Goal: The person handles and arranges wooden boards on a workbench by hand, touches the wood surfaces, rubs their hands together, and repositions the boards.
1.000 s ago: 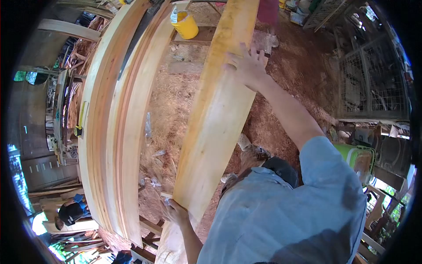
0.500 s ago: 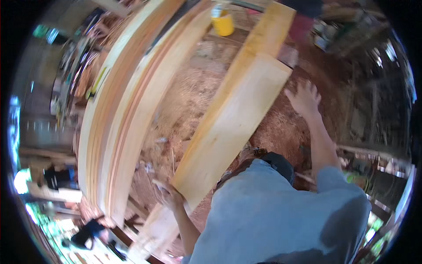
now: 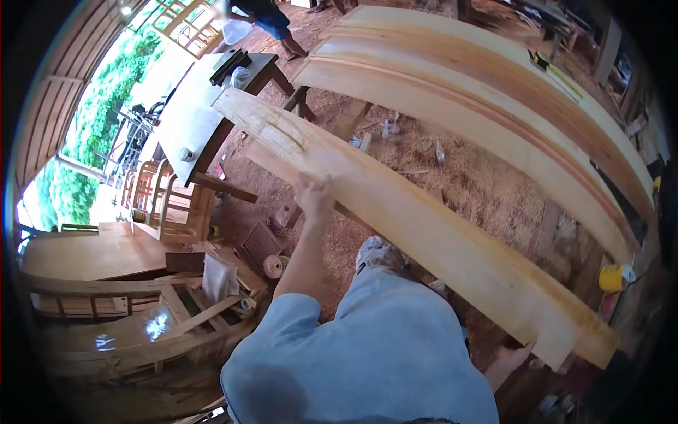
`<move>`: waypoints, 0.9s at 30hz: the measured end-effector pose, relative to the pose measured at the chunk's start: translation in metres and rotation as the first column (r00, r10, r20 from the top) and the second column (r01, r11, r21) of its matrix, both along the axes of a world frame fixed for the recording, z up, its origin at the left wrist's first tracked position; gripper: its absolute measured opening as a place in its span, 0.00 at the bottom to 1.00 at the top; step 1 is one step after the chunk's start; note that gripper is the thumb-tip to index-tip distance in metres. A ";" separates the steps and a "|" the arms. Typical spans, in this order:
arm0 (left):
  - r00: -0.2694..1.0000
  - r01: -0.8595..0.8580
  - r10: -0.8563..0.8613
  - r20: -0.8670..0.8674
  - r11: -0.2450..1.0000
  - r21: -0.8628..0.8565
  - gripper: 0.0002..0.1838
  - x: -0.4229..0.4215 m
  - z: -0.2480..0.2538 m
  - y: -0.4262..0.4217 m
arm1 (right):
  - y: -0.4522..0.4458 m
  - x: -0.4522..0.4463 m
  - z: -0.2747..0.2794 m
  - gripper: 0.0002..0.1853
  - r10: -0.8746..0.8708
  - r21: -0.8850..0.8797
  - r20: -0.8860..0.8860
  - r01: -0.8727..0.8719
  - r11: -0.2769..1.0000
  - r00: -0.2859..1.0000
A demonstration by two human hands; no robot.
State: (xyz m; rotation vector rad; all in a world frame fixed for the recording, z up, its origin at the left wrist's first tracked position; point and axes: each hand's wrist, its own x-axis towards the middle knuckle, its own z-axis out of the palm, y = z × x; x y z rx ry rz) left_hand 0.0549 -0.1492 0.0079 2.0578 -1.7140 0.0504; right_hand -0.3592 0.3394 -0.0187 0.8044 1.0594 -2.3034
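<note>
A long pale board (image 3: 417, 219) runs diagonally from the upper left to the lower right, over yellowish wood (image 3: 597, 343) that shows past its right end. My left hand (image 3: 314, 194) is at the near edge of the board, left of the middle, its fingers curled over the edge. Low on the right, my right hand (image 3: 510, 358) grips the near edge close to the board's end; part of its fingers is hidden by the wood.
Long boards (image 3: 459, 85) lie stacked beyond, with a tape measure (image 3: 542, 61) on them. A yellow container (image 3: 616, 278) is at right. At left are a pale-topped table (image 3: 187, 116), wooden chairs (image 3: 166, 201) and frames (image 3: 106, 286). A person (image 3: 272, 21) stands behind the table.
The view has swung toward the left end of the board. My right hand, spread on the board and then lifted off it, is now at its edge. My left hand has moved along the board.
</note>
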 end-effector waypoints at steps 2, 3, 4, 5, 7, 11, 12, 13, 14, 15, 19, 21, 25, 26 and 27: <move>0.884 0.054 -0.048 -0.465 0.999 0.000 0.27 0.053 -0.021 -0.031 | 0.000 0.012 -0.038 0.30 0.156 0.170 -0.194 -0.124 0.978 0.969; 0.863 0.085 -0.057 -0.502 0.996 0.033 0.27 0.078 -0.027 -0.040 | -0.014 0.018 -0.037 0.29 0.227 0.257 -0.281 -0.155 0.954 0.933; 0.769 0.064 -0.065 -0.636 0.998 -0.023 0.27 0.094 -0.036 -0.057 | -0.030 0.024 -0.034 0.28 0.294 0.346 -0.358 -0.166 0.923 0.886; 0.655 0.033 -0.084 -0.751 0.996 -0.082 0.27 0.108 -0.042 -0.072 | -0.065 0.050 -0.003 0.30 0.183 0.148 -0.179 -0.158 0.976 0.967; 0.527 -0.122 -0.050 -0.849 0.984 -0.133 0.26 0.128 -0.045 -0.099 | -0.127 0.098 0.038 0.31 0.097 -0.032 0.068 -0.095 0.995 0.993; 0.565 -0.224 0.009 -0.825 0.964 -0.142 0.27 0.182 -0.033 -0.169 | -0.170 0.138 0.016 0.25 0.170 0.003 0.126 -0.172 0.985 0.977; 0.482 -0.269 0.039 -0.875 0.958 -0.105 0.28 0.185 -0.011 -0.182 | -0.179 0.148 0.019 0.24 0.156 0.089 0.136 -0.169 0.982 0.978; 0.471 -0.242 0.020 -0.882 0.964 -0.108 0.28 0.194 -0.003 -0.205 | -0.179 0.151 0.018 0.22 0.220 -0.032 0.071 -0.218 0.975 0.973; 0.431 -0.217 0.051 -0.901 0.975 -0.049 0.26 0.212 0.003 -0.227 | -0.173 0.147 0.012 0.22 0.203 -0.036 0.056 -0.201 0.979 0.978; 0.394 -0.196 0.090 -0.915 0.981 0.013 0.25 0.231 0.005 -0.249 | -0.159 0.138 -0.004 0.22 0.248 -0.012 -0.014 -0.249 0.969 0.969; 0.544 -0.150 0.234 -0.806 0.972 0.181 0.22 0.278 -0.012 -0.332 | -0.186 0.156 0.027 0.21 0.171 0.173 -0.215 -0.135 0.976 0.962; 0.203 0.048 0.077 -0.976 0.995 0.089 0.22 0.279 -0.024 -0.355 | -0.197 0.158 0.044 0.22 0.268 0.322 -0.401 -0.139 0.936 0.876; -0.192 0.043 0.054 -0.980 0.998 0.047 0.24 0.277 -0.048 -0.384 | -0.220 0.146 0.061 0.24 0.153 0.121 -0.249 -0.126 0.985 0.956; -0.199 0.046 0.054 -0.978 0.998 0.045 0.24 0.277 -0.053 -0.387 | -0.218 0.141 0.054 0.25 0.179 0.127 -0.279 -0.149 0.981 0.943; -0.163 -0.009 -0.039 -0.986 0.999 -0.038 0.24 0.272 -0.056 -0.384 | -0.218 0.136 0.051 0.25 0.176 0.131 -0.283 -0.144 0.981 0.943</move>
